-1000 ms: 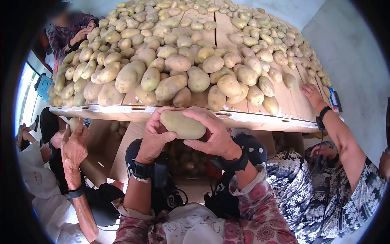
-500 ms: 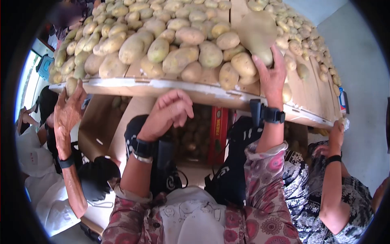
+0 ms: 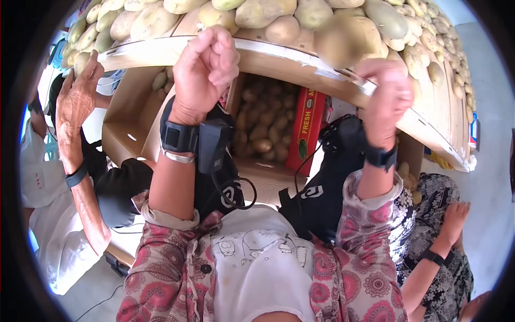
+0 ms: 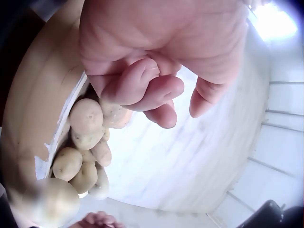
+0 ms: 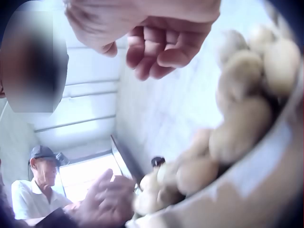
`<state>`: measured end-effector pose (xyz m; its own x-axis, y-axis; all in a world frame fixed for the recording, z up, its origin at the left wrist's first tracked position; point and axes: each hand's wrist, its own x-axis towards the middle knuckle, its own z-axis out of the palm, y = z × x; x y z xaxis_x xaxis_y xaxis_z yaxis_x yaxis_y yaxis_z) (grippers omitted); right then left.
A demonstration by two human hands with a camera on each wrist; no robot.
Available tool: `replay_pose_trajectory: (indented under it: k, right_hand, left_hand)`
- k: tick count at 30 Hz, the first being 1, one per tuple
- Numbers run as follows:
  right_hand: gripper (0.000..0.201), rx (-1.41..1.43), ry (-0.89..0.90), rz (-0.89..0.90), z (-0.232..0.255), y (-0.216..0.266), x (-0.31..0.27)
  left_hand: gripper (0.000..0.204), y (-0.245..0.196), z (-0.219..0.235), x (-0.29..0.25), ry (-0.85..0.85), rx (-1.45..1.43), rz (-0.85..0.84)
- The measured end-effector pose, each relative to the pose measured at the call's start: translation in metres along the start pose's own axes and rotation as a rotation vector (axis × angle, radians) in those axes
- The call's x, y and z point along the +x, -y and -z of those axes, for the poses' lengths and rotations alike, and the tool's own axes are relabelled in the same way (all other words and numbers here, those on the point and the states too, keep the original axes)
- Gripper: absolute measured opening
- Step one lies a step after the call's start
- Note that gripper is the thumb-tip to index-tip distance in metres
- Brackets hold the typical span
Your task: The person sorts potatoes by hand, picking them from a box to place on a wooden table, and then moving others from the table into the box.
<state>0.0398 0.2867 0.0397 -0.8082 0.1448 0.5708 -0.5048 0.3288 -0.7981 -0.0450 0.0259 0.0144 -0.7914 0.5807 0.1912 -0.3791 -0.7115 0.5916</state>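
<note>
My left hand [image 3: 206,72] is raised over the front edge of the board, fingers loosely curled and holding nothing. The left wrist view shows its curled fingers [image 4: 137,83] and the thumb apart from them. To the right, my right hand [image 3: 387,99] is blurred above the board's edge. In the right wrist view its fingers [image 5: 156,52] hang half bent around nothing. Beyond both hands lies a heap of potatoes, with a large oval, greenish potato [image 3: 386,20] on it near the right hand.
Below the cardboard-topped board [image 3: 284,55] stands a carton of potatoes [image 3: 263,129] with a red side panel [image 3: 306,131]. An open brown box [image 3: 120,137] stands left of it. Another person's hand [image 3: 76,104] holds a potato at left; a seated person's arm [image 3: 440,249] is at right.
Both hands held a large potato; the right hand then carried it to the heap at the right. It has let go and drawn back. The left hand has risen; the head view tilts lower.
</note>
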Motion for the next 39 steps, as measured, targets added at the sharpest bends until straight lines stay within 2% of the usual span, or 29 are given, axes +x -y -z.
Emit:
replay_pose_trajectory:
  k: [1,3,5,6,8,10,12,13,14,16,18,21,28,29,31,32,33,36,38,39]
  right_hand:
    - [0.015,0.021,0.120,-0.157,-0.022,0.007,-0.011]
    - [0.020,0.076,0.398,-0.173,-0.056,0.006,-0.027]
    - [0.018,0.012,0.709,-0.240,-0.080,-0.011,-0.037]
    - [0.018,0.010,0.712,-0.243,-0.085,-0.029,-0.047]
    - [0.015,-0.089,0.935,-0.360,-0.098,-0.077,-0.079]
    - [0.016,-0.387,1.024,-0.495,-0.102,-0.121,-0.112]
    - [0.024,-0.350,1.286,-0.395,-0.112,-0.185,-0.154]
    - [0.026,-0.317,1.303,-0.356,-0.123,-0.208,-0.173]
    - [0.028,-0.289,1.322,-0.321,-0.136,-0.213,-0.185]
    - [0.028,-0.577,1.505,-0.453,-0.161,-0.176,-0.165]
    - [0.028,-0.596,1.465,-0.484,-0.159,-0.181,-0.168]
    - [0.028,-0.559,1.402,-0.579,-0.178,-0.182,-0.209]
    - [0.028,-0.565,1.219,-0.771,-0.192,-0.209,-0.255]
    - [0.028,-0.558,1.234,-0.756,-0.193,-0.212,-0.255]
    - [0.034,-0.535,1.214,-0.598,-0.185,-0.208,-0.255]
    - [0.035,-0.562,1.366,-0.604,-0.186,-0.211,-0.253]
    - [0.035,-0.558,1.385,-0.593,-0.193,-0.189,-0.238]
    - [0.038,-0.352,1.397,-0.813,-0.172,-0.127,-0.171]
    - [0.040,-0.226,1.369,-0.983,-0.183,-0.078,-0.123]
    - [0.040,-0.230,1.371,-0.978,-0.173,-0.085,-0.123]
  left_hand:
    - [0.029,-0.004,0.001,0.004,0.019,-0.010,-0.002]
    - [0.030,-0.015,0.005,0.010,0.049,-0.025,0.010]
    - [0.030,-0.020,0.005,0.012,0.075,-0.046,0.016]
    - [0.029,-0.023,0.004,0.012,0.089,-0.057,0.015]
    - [0.028,-0.027,0.006,0.011,0.103,-0.076,0.005]
    - [0.028,-0.030,0.011,0.006,0.080,-0.073,-0.008]
    - [0.028,-0.032,0.014,0.006,0.043,-0.101,-0.017]
    - [0.029,-0.033,0.012,0.003,0.022,-0.145,-0.011]
    - [0.029,-0.034,0.009,0.001,-0.049,-0.098,-0.043]
    - [0.027,-0.039,0.011,0.002,-0.013,-0.085,-0.063]
    - [0.031,-0.042,0.009,0.000,-0.064,-0.075,-0.080]
    - [0.031,-0.045,0.018,-0.004,-0.122,-0.144,-0.145]
    - [0.030,-0.038,0.017,-0.005,-0.132,-0.206,-0.088]
    - [0.029,-0.038,0.017,-0.004,-0.140,-0.189,-0.087]
    - [0.030,-0.038,0.019,-0.004,-0.135,-0.171,-0.106]
    - [0.030,-0.038,0.019,-0.005,-0.120,-0.153,-0.103]
    - [0.031,-0.038,0.021,-0.006,-0.118,-0.160,-0.113]
    - [0.031,-0.040,0.024,-0.013,-0.059,-0.165,-0.123]
    - [0.032,-0.044,0.024,-0.013,-0.099,-0.133,-0.125]
    - [0.032,-0.045,0.024,-0.013,-0.120,-0.118,-0.124]
